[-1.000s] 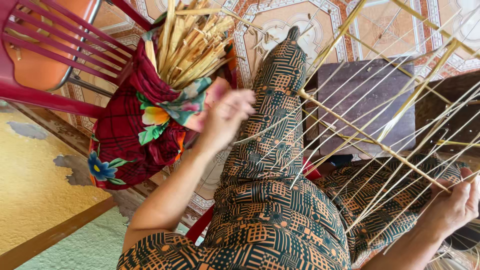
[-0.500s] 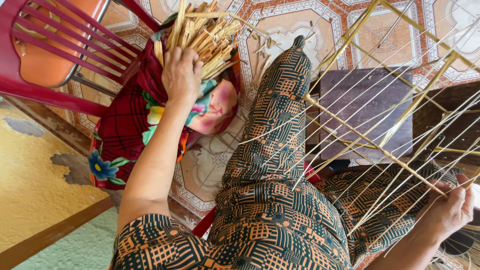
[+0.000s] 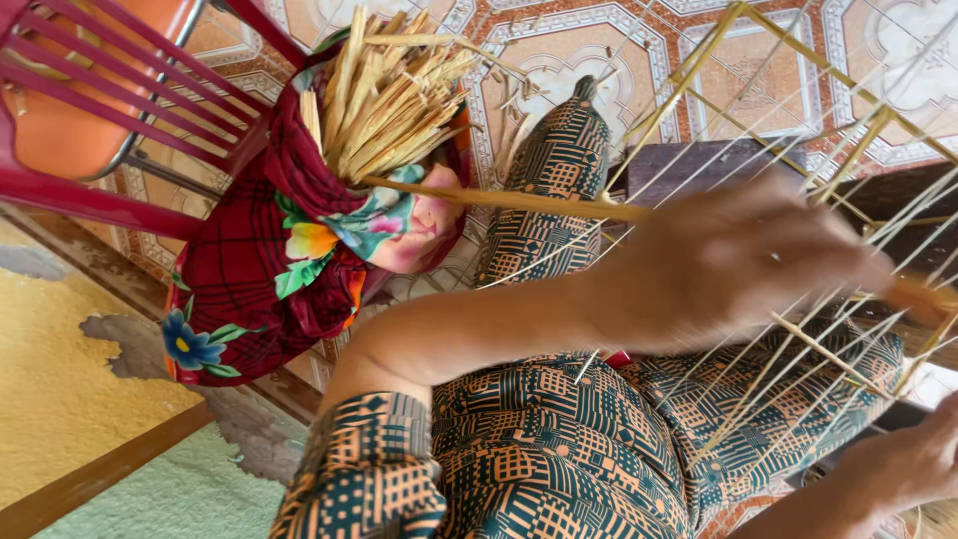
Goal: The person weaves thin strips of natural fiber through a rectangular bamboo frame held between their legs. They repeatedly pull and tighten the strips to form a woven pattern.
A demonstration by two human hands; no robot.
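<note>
While the left hand (image 3: 738, 260) grips a bamboo stick (image 3: 519, 202) at three o'clock of the bundle (image 3: 389, 90), it could snag the frame (image 3: 798, 110); right hand (image 3: 903, 464) grip unclear.

Floor: patterned tiles (image 3: 599, 60) in orange, cream and grey-blue, running across the top of the view
Furniture: a red plastic chair (image 3: 90, 110) with slatted back, top left, standing on the tiles
Wall: yellow paint (image 3: 50, 369), flaking in patches, green lower down (image 3: 170, 499)
Trim: a brown wooden strip (image 3: 100, 474) between the two colours
Light: bright, even daylight
</note>
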